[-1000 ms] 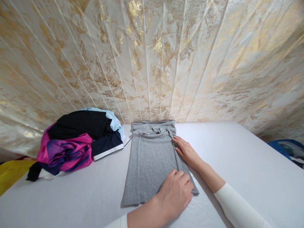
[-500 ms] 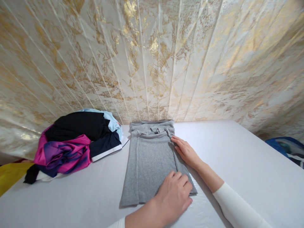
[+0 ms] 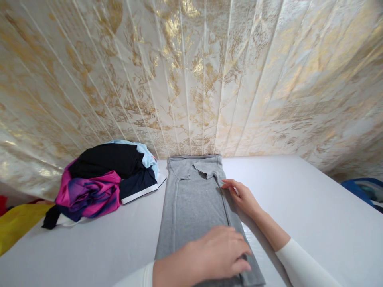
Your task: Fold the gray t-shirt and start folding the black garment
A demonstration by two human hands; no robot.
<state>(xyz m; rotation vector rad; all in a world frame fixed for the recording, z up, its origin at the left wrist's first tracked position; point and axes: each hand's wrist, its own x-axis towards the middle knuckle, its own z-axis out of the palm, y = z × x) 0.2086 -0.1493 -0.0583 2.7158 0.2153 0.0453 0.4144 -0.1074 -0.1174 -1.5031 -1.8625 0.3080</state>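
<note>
A grey knit top (image 3: 199,207) lies in a long folded strip down the middle of the white surface, its sides turned inward and its neckline near the far end. My left hand (image 3: 220,251) is over its lower right part, slightly blurred, thumb apart from the bent fingers and nothing seen between them. Whether that palm touches the cloth is hidden. At the upper right edge of the top, my right hand (image 3: 242,197) rests with fingers stretched out, fingertips against the folded side.
A heap of clothes stands to the left: a black garment (image 3: 104,159), a pink and purple one (image 3: 92,195) and a navy one with a white band (image 3: 137,185). Yellow cloth (image 3: 22,223) lies far left. A patterned curtain (image 3: 191,79) hangs behind; a blue item (image 3: 362,189) sits far right.
The grey top now reaches further toward me, its near hem lower in view, and its neckline area has shifted. My left hand has moved slightly nearer; my right hand stays by the edge.
</note>
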